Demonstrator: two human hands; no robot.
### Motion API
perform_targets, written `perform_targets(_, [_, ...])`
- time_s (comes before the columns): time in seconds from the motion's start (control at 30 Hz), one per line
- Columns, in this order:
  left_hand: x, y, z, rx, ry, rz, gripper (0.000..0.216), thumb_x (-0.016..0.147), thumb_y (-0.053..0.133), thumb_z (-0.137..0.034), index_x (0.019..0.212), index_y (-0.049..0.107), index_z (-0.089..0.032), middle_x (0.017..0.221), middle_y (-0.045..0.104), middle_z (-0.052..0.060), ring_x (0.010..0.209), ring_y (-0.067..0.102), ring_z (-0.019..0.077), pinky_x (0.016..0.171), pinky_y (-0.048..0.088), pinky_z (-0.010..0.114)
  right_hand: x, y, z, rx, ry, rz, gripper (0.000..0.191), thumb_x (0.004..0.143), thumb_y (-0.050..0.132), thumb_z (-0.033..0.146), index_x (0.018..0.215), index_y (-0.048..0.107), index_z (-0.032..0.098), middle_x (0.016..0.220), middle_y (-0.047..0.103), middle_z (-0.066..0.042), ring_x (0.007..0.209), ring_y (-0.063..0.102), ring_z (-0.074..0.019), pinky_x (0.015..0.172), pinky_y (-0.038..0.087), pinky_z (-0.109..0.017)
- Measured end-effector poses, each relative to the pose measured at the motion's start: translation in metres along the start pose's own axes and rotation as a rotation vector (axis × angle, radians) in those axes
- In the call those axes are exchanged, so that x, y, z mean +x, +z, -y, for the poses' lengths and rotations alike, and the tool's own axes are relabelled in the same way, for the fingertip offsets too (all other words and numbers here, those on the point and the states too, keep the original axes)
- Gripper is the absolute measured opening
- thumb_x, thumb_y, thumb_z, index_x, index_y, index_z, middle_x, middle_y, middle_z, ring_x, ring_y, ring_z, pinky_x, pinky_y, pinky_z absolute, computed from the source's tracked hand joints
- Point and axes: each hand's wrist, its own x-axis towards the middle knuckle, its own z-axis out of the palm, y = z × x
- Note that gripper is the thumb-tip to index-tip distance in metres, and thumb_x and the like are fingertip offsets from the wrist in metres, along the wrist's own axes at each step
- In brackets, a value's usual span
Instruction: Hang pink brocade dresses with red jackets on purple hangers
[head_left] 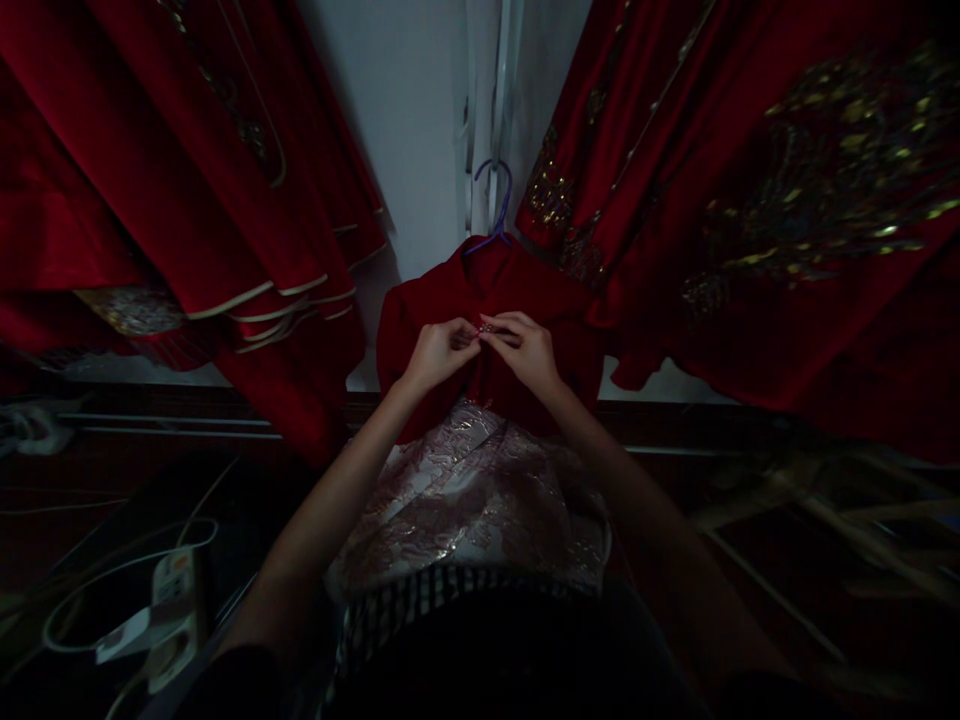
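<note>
A red garment (450, 300) hangs on a purple hanger (496, 200) against the white wall, straight ahead of me. My left hand (436, 352) and my right hand (527, 352) meet at its front, just below the collar. Both pinch a small metallic fastening (486, 328) between their fingertips. Below the red top, a pale pink brocade fabric (480, 500) spreads between my forearms.
Red embroidered garments hang at left (187, 200) and at right (750, 220), with gold trim and stitching. A white power strip (169, 610) with cables lies on the dark floor at lower left. A white rail (487, 100) runs up the wall above the hanger.
</note>
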Motion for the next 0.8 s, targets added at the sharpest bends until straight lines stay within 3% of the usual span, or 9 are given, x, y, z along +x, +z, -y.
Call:
perform_targets(0.23, [0.004, -0.003, -0.017, 0.291, 0.132, 0.112, 0.011, 0.079, 0.057, -0.023, 0.079, 0.066, -0.017, 0.07, 0.069, 0.002, 0.061, 0.062, 0.0127, 0.062, 0.045, 0.022, 0.0, 0.001, -0.006, 0.036, -0.054, 0.056, 0.029, 0.082, 0.061, 0.024, 0.11, 0.068, 0.022, 0.111, 0.061, -0.006, 0.103, 0.062, -0.0161, 0.093, 0.056, -0.032])
perform_targets(0.3, [0.004, 0.005, -0.017, 0.205, 0.085, 0.033, 0.011, 0.079, 0.057, -0.023, 0.081, 0.066, -0.017, 0.072, 0.069, 0.002, 0.064, 0.064, 0.0133, 0.064, 0.046, 0.022, -0.006, 0.003, -0.006, 0.077, -0.058, 0.049, 0.039, 0.084, 0.055, 0.02, 0.123, 0.058, 0.024, 0.121, 0.059, -0.007, 0.113, 0.059, -0.0173, 0.098, 0.052, -0.034])
perform_targets(0.37, [0.004, 0.014, -0.012, 0.026, 0.006, -0.073, 0.012, 0.079, 0.058, -0.025, 0.082, 0.066, -0.016, 0.076, 0.07, 0.002, 0.067, 0.065, 0.0131, 0.065, 0.048, 0.022, -0.016, 0.005, -0.005, 0.111, -0.033, 0.06, 0.058, 0.084, 0.055, 0.019, 0.139, 0.04, 0.026, 0.137, 0.049, -0.009, 0.122, 0.053, -0.0193, 0.101, 0.05, -0.037])
perform_targets(0.47, [0.004, 0.021, -0.001, -0.208, -0.079, -0.146, 0.017, 0.078, 0.061, -0.031, 0.081, 0.066, -0.015, 0.08, 0.071, 0.003, 0.07, 0.064, 0.0127, 0.069, 0.05, 0.023, -0.043, 0.006, -0.01, 0.04, 0.018, 0.086, 0.073, 0.08, 0.058, 0.019, 0.145, 0.027, 0.028, 0.149, 0.036, -0.01, 0.125, 0.051, -0.0216, 0.1, 0.049, -0.039])
perform_targets(0.53, [0.001, 0.023, 0.009, -0.288, -0.111, -0.123, 0.022, 0.078, 0.062, -0.035, 0.084, 0.067, -0.014, 0.085, 0.071, 0.004, 0.075, 0.065, 0.0138, 0.074, 0.051, 0.025, -0.063, 0.002, -0.018, 0.029, 0.099, 0.078, 0.067, 0.082, 0.057, 0.02, 0.143, 0.031, 0.027, 0.136, 0.05, -0.01, 0.112, 0.059, -0.0189, 0.096, 0.051, -0.037])
perform_targets(0.6, [-0.006, 0.027, 0.021, -0.337, -0.143, -0.074, 0.027, 0.082, 0.059, -0.039, 0.09, 0.069, -0.015, 0.094, 0.072, 0.007, 0.085, 0.066, 0.0161, 0.082, 0.051, 0.029, -0.08, -0.003, -0.026, 0.079, 0.213, 0.061, 0.059, 0.082, 0.058, 0.023, 0.137, 0.036, 0.025, 0.111, 0.064, -0.007, 0.096, 0.064, -0.0162, 0.089, 0.053, -0.035])
perform_targets(0.67, [-0.018, 0.036, 0.033, -0.324, -0.175, -0.035, 0.03, 0.086, 0.054, -0.04, 0.098, 0.069, -0.016, 0.103, 0.071, 0.008, 0.097, 0.065, 0.0186, 0.093, 0.048, 0.035, -0.089, -0.01, -0.03, 0.13, 0.314, -0.004, 0.047, 0.08, 0.062, 0.028, 0.124, 0.045, 0.024, 0.093, 0.065, -0.002, 0.084, 0.064, -0.0143, 0.078, 0.055, -0.03])
perform_targets(0.8, [-0.05, 0.064, 0.045, -0.201, -0.202, 0.017, 0.03, 0.088, 0.051, -0.033, 0.11, 0.066, -0.019, 0.123, 0.063, 0.009, 0.118, 0.056, 0.0212, 0.108, 0.037, 0.04, -0.092, -0.026, -0.019, 0.204, 0.414, -0.079, 0.03, 0.076, 0.069, 0.035, 0.097, 0.052, 0.022, 0.082, 0.06, 0.001, 0.069, 0.059, -0.0111, 0.052, 0.047, -0.019])
